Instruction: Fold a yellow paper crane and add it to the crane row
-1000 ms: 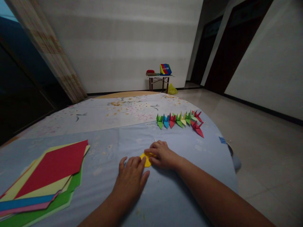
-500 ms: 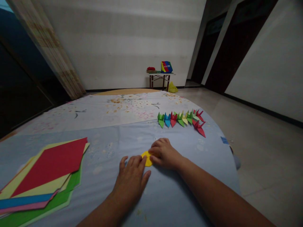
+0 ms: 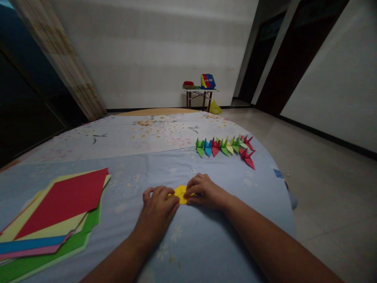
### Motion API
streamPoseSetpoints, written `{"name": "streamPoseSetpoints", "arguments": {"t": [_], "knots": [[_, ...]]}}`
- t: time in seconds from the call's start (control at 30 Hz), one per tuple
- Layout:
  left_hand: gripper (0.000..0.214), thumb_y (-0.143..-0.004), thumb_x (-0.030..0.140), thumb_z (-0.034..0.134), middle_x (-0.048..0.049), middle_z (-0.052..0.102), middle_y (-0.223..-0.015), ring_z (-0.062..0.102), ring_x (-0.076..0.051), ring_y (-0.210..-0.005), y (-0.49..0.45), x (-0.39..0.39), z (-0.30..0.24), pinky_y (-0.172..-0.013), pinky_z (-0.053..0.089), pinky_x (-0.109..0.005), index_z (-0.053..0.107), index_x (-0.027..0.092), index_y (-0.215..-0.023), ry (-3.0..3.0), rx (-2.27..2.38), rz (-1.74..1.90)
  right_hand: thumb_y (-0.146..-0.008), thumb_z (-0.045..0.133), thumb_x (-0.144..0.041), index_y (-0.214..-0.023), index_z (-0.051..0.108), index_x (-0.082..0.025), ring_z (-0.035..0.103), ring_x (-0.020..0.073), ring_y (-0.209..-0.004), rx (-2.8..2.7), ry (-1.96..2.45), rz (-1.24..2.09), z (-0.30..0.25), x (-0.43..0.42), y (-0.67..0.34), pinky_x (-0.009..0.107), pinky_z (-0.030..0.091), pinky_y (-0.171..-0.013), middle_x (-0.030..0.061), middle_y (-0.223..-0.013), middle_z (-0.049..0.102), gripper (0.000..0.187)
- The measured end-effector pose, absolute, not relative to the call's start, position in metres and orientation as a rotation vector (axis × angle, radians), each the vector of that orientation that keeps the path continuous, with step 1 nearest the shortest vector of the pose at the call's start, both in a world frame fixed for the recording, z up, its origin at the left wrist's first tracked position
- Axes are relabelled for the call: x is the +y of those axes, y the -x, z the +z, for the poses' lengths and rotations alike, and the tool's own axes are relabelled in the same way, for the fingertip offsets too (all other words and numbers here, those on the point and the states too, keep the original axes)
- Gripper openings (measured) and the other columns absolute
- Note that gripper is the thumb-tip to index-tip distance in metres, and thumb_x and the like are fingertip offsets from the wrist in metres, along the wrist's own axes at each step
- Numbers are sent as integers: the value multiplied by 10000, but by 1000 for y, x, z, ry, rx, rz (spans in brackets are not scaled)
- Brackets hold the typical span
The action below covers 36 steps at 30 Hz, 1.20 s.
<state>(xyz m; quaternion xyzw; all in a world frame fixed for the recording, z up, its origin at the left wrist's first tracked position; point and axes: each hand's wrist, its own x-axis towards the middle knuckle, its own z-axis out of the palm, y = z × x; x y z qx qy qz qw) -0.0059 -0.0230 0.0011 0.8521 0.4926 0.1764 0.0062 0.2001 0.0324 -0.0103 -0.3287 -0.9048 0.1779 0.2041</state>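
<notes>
A small folded piece of yellow paper (image 3: 181,192) lies on the pale blue tablecloth (image 3: 200,243), between my two hands. My left hand (image 3: 160,204) grips its left edge, thumb and fingers closed together. At the right edge my right hand (image 3: 203,190) pinches the paper with bent fingers. Part of the yellow paper is hidden under the fingertips of both hands. Creases show on its visible middle.
To the left is a stack of coloured paper sheets (image 3: 64,200), red on top. Several folded paper cranes (image 3: 224,146) stand in a row near the table's right edge. A small side table (image 3: 202,90) with a colourful box (image 3: 207,81) stands by the wall.
My left hand has shifted slightly left, and its thumb has closed in against the fingers at the paper's edge. More of the yellow paper shows between my hands.
</notes>
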Motion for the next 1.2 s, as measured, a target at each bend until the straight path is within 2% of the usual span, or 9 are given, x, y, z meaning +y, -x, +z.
{"name": "streamPoseSetpoints", "arguments": {"t": [0.23,0.53,0.73,1.0,1.1,1.2], "knots": [[157,-861,254,498,-6,652,-893,505,-216,-937,6,-21,1,-877,242,-455,655,269,-859,-2672,1505,536,-780,618,-403,-909,687,-292,495,168,-929,-2503,939,510,-12,31,-200,339,317,-828,27,-976,627,183],[206,-891,269,442,-31,621,-887,525,-186,-845,-1,-20,-4,-763,372,-363,644,237,-903,-2693,1334,517,-785,615,-399,-857,697,-289,488,168,-939,-2467,934,510,-16,31,-200,357,296,-845,16,-956,631,154],[191,-881,259,462,-39,620,-871,540,-191,-832,-3,-20,-5,-767,406,-373,638,240,-955,-2722,1330,476,-783,621,-382,-856,697,-277,489,171,-950,-2461,951,553,-13,31,-201,359,306,-857,20,-964,627,149],[256,-854,297,499,-80,624,-964,535,-255,-917,-11,-34,5,-836,406,-451,612,212,-1067,-2814,1406,212,-800,610,-310,-884,693,-275,496,171,-976,-2520,963,575,-7,31,-205,363,310,-881,13,-1015,626,123],[246,-868,318,466,-67,627,-946,539,-246,-905,-7,-35,6,-833,404,-449,621,229,-1036,-2766,1386,250,-791,621,-305,-869,694,-270,501,172,-963,-2519,956,562,-7,30,-204,362,315,-873,14,-1008,629,112],[234,-887,306,427,-42,631,-966,548,-209,-892,2,-32,3,-816,417,-397,615,242,-1011,-2649,1353,394,-782,632,-308,-882,688,-278,501,169,-964,-2509,942,562,-8,31,-204,360,313,-873,7,-1002,629,118]]}}
